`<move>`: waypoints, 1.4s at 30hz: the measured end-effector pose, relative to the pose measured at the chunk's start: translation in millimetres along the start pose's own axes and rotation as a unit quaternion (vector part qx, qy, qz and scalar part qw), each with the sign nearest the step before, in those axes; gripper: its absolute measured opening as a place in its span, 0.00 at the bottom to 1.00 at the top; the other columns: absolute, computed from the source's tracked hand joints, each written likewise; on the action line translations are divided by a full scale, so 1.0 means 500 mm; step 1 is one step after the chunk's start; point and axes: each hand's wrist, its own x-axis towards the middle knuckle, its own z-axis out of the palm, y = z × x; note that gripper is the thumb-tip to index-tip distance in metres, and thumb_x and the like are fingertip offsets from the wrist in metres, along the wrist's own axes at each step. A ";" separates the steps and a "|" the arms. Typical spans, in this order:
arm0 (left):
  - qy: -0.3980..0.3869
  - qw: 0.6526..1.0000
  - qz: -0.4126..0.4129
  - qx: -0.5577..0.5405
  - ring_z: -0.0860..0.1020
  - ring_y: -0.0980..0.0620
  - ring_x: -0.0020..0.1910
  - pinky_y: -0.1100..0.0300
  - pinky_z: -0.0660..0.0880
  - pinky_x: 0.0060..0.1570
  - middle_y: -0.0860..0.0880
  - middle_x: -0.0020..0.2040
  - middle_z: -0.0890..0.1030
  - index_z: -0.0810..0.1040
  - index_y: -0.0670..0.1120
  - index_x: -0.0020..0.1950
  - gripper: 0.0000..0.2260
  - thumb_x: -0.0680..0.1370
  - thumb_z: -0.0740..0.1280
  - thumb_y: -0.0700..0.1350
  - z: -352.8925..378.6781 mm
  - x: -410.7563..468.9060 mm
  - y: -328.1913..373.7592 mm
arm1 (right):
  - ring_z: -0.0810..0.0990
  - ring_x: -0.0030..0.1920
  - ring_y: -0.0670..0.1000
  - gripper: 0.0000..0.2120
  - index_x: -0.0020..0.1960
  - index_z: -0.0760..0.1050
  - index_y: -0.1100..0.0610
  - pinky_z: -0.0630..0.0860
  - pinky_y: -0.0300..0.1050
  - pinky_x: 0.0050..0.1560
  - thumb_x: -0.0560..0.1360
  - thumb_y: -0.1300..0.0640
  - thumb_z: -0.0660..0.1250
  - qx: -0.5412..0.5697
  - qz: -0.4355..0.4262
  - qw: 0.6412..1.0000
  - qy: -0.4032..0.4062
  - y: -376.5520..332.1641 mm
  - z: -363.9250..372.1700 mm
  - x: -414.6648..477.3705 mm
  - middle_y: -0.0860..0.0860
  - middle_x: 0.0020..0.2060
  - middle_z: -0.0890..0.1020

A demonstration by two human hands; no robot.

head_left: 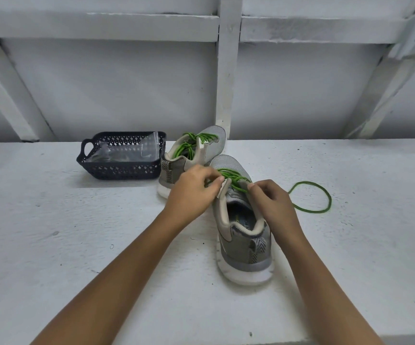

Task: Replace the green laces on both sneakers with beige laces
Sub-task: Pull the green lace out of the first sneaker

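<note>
As the nearer grey mesh sneaker [246,245] lies toe away from you, your left hand [194,190] and right hand [273,200] pinch its green cord lace [231,174] either side.

a dark openwork basket [121,170] sits on the white table [52,245] to my left, a clear plastic bag [129,151] inside; a white beamed wall [114,90] stands behind.

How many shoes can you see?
2. The near sneaker has the left hand and right hand pinching its green lace; the far sneaker stands behind it, beside the dark basket. None seems hidden.
</note>
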 end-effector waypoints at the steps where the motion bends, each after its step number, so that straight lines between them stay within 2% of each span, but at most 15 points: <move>1: -0.006 1.000 -0.013 -0.012 0.77 0.51 0.49 0.55 0.73 0.51 0.50 0.47 0.80 0.81 0.46 0.50 0.07 0.77 0.66 0.46 0.001 -0.001 0.002 | 0.77 0.42 0.45 0.10 0.44 0.77 0.57 0.72 0.42 0.44 0.74 0.49 0.68 -0.007 -0.004 1.000 -0.011 0.003 -0.003 0.001 0.49 0.39 0.81; 4: -0.005 0.999 -0.042 -0.025 0.77 0.54 0.45 0.62 0.71 0.45 0.53 0.43 0.80 0.80 0.45 0.50 0.07 0.78 0.65 0.45 0.004 -0.004 0.007 | 0.78 0.48 0.42 0.10 0.48 0.75 0.52 0.72 0.38 0.46 0.71 0.49 0.71 -0.037 0.002 0.995 -0.094 0.004 -0.021 0.006 0.47 0.45 0.81; 7: -0.001 0.997 -0.066 -0.039 0.75 0.56 0.43 0.64 0.66 0.40 0.56 0.39 0.77 0.79 0.45 0.50 0.06 0.79 0.64 0.46 0.007 -0.006 0.008 | 0.77 0.51 0.41 0.11 0.50 0.75 0.50 0.73 0.35 0.46 0.70 0.57 0.73 -0.057 0.008 0.988 -0.146 0.001 -0.039 0.011 0.45 0.47 0.80; 11: 0.002 0.997 -0.075 -0.031 0.76 0.51 0.43 0.58 0.67 0.41 0.52 0.42 0.79 0.74 0.45 0.49 0.07 0.81 0.59 0.46 0.012 -0.010 0.009 | 0.79 0.53 0.45 0.12 0.52 0.77 0.52 0.76 0.41 0.51 0.70 0.64 0.69 -0.062 -0.015 0.993 -0.099 0.008 -0.031 0.010 0.47 0.48 0.82; 13: 0.017 0.996 -0.082 -0.043 0.78 0.48 0.45 0.54 0.72 0.44 0.48 0.45 0.81 0.70 0.47 0.48 0.06 0.82 0.56 0.46 0.016 -0.009 0.004 | 0.79 0.52 0.46 0.12 0.52 0.78 0.53 0.76 0.45 0.54 0.69 0.63 0.68 -0.062 -0.021 0.995 -0.072 0.008 -0.025 0.008 0.47 0.47 0.82; 15: 0.050 0.988 -0.104 -0.100 0.80 0.46 0.44 0.50 0.75 0.46 0.46 0.43 0.82 0.66 0.49 0.45 0.07 0.83 0.54 0.47 0.019 -0.008 -0.002 | 0.80 0.51 0.45 0.12 0.51 0.79 0.53 0.76 0.45 0.53 0.67 0.58 0.68 -0.057 -0.025 0.996 -0.062 0.005 -0.022 0.005 0.47 0.46 0.83; 19: 0.089 0.962 -0.155 -0.208 0.81 0.52 0.34 0.59 0.71 0.36 0.49 0.38 0.81 0.63 0.52 0.43 0.10 0.83 0.52 0.46 0.018 -0.009 0.003 | 0.80 0.49 0.45 0.20 0.51 0.79 0.53 0.75 0.42 0.51 0.60 0.52 0.63 -0.056 -0.021 0.996 -0.061 0.001 -0.021 0.001 0.46 0.45 0.83; 23: 0.073 0.979 -0.118 -0.149 0.78 0.55 0.41 0.62 0.70 0.41 0.53 0.43 0.78 0.69 0.50 0.49 0.03 0.82 0.57 0.44 0.009 -0.016 0.007 | 0.80 0.49 0.46 0.21 0.53 0.78 0.53 0.75 0.46 0.52 0.61 0.51 0.64 -0.067 -0.016 0.995 -0.072 0.000 -0.024 0.001 0.47 0.46 0.82; 25: 0.032 0.994 -0.072 -0.075 0.76 0.56 0.47 0.63 0.68 0.46 0.54 0.48 0.77 0.75 0.48 0.53 0.05 0.80 0.62 0.45 0.005 -0.013 0.006 | 0.80 0.50 0.47 0.18 0.53 0.78 0.53 0.75 0.46 0.53 0.63 0.51 0.66 -0.063 -0.017 0.995 -0.073 0.001 -0.024 0.001 0.48 0.46 0.82; 28: -0.007 0.997 -0.069 -0.037 0.76 0.54 0.49 0.61 0.70 0.48 0.50 0.49 0.79 0.79 0.47 0.50 0.06 0.79 0.64 0.46 0.009 -0.008 0.004 | 0.80 0.50 0.45 0.18 0.51 0.78 0.52 0.75 0.44 0.52 0.63 0.51 0.65 -0.047 -0.013 0.996 -0.075 0.002 -0.023 -0.001 0.47 0.46 0.82; 32: 0.053 0.987 -0.107 -0.104 0.75 0.54 0.42 0.67 0.69 0.39 0.53 0.39 0.78 0.76 0.48 0.41 0.06 0.78 0.64 0.44 0.005 -0.012 0.007 | 0.80 0.51 0.46 0.12 0.48 0.78 0.49 0.75 0.44 0.52 0.65 0.55 0.67 -0.018 -0.008 0.997 -0.071 0.010 -0.021 0.000 0.46 0.46 0.82; 36: 0.152 0.928 -0.199 -0.275 0.76 0.49 0.39 0.51 0.76 0.43 0.47 0.36 0.78 0.73 0.43 0.38 0.09 0.78 0.62 0.39 -0.026 -0.014 0.010 | 0.79 0.49 0.43 0.10 0.46 0.77 0.47 0.74 0.40 0.49 0.66 0.56 0.67 -0.014 -0.012 0.997 -0.071 0.012 -0.023 0.001 0.44 0.45 0.82; 37: 0.180 0.922 -0.207 -0.274 0.75 0.49 0.38 0.50 0.76 0.42 0.45 0.36 0.78 0.73 0.41 0.38 0.08 0.77 0.62 0.39 -0.035 -0.014 0.008 | 0.79 0.50 0.43 0.09 0.46 0.77 0.48 0.74 0.40 0.49 0.68 0.58 0.68 -0.012 -0.013 0.997 -0.072 0.012 -0.023 0.001 0.44 0.45 0.82; 39: 0.200 0.936 -0.201 -0.207 0.73 0.50 0.37 0.53 0.72 0.39 0.42 0.37 0.77 0.73 0.38 0.40 0.07 0.76 0.62 0.41 -0.047 -0.018 0.001 | 0.79 0.50 0.43 0.08 0.46 0.78 0.49 0.75 0.42 0.51 0.70 0.60 0.68 -0.010 -0.012 0.997 -0.073 0.013 -0.022 0.001 0.44 0.45 0.82; 42: 0.177 0.976 -0.128 -0.014 0.73 0.51 0.41 0.57 0.70 0.39 0.49 0.44 0.77 0.74 0.43 0.48 0.04 0.76 0.62 0.42 -0.042 -0.026 -0.006 | 0.79 0.49 0.43 0.08 0.47 0.78 0.50 0.75 0.44 0.52 0.70 0.61 0.68 -0.008 -0.008 0.997 -0.073 0.014 -0.021 0.002 0.45 0.45 0.82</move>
